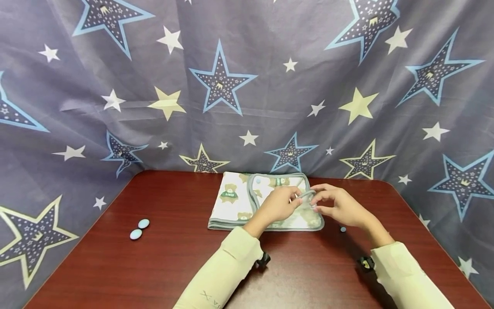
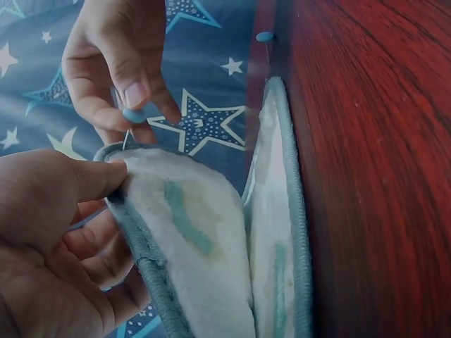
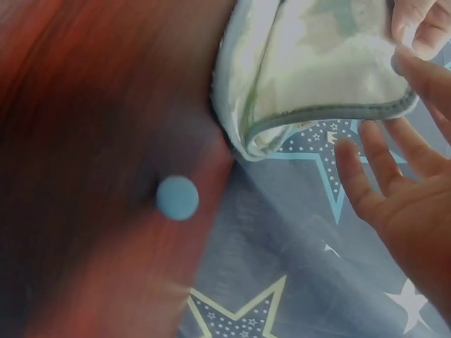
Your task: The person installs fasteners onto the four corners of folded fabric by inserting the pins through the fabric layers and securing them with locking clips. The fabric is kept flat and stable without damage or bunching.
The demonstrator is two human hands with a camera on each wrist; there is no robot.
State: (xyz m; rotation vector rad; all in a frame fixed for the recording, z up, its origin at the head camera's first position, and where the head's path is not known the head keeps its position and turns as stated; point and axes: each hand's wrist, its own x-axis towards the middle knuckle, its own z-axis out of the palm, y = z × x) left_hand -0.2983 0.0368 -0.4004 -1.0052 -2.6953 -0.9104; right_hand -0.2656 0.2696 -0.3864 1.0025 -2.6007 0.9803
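Note:
A folded white blanket (image 1: pixel 230 199) with a teddy bear print and grey-green edging lies at the table's far side. My left hand (image 1: pixel 278 207) pinches a lifted corner of its upper layer, with the thumb on the fleecy white underside (image 2: pixel 211 204). Facing it from the right, my right hand (image 1: pixel 341 207) holds a blue-headed pin (image 2: pixel 132 116) between thumb and fingers. The thin metal shaft meets the edging just beside my left thumb; how far it enters the cloth cannot be seen. In the right wrist view, that pin is mostly hidden behind fingertips.
Another blue-headed pin (image 1: pixel 343 229) stands on the dark red table (image 1: pixel 166 266), right of the blanket. Two pale blue round pieces (image 1: pixel 140 229) lie at the left. A star-patterned curtain (image 1: pixel 247 86) hangs behind the table's far edge.

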